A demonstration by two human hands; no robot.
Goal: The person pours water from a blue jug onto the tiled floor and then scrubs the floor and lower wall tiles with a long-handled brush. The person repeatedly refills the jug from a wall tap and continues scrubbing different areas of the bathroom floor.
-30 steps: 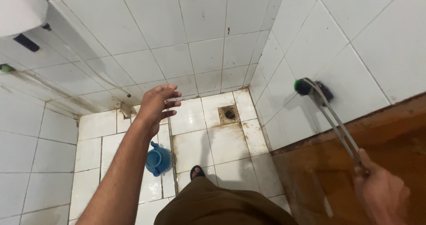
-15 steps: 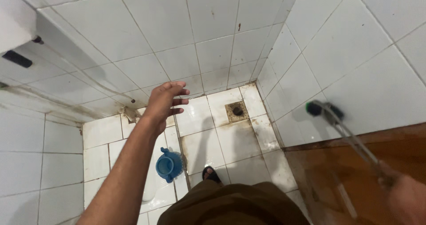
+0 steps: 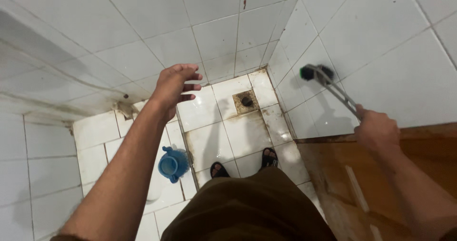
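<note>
My right hand (image 3: 377,131) grips the grey handle of a long scrub brush (image 3: 333,88). Its dark bristled head with a green end (image 3: 314,71) rests against the white tiled wall (image 3: 381,41) on the right. My left hand (image 3: 174,86) is stretched out in the air over the floor, fingers spread, holding nothing. Below me are my brown trousers (image 3: 247,207) and my two feet in black sandals (image 3: 269,157).
A blue plastic scoop (image 3: 172,164) sits on the wet, stained white floor tiles (image 3: 243,136). A square floor drain (image 3: 246,100) lies near the corner. A brown wooden door (image 3: 362,184) stands at the lower right. A thin hose (image 3: 71,79) runs along the left wall.
My right hand has moved up and in toward the wall, bringing the brush head higher and further left on the tiles. The view tilted down; both feet now show. My left hand stays outstretched.
</note>
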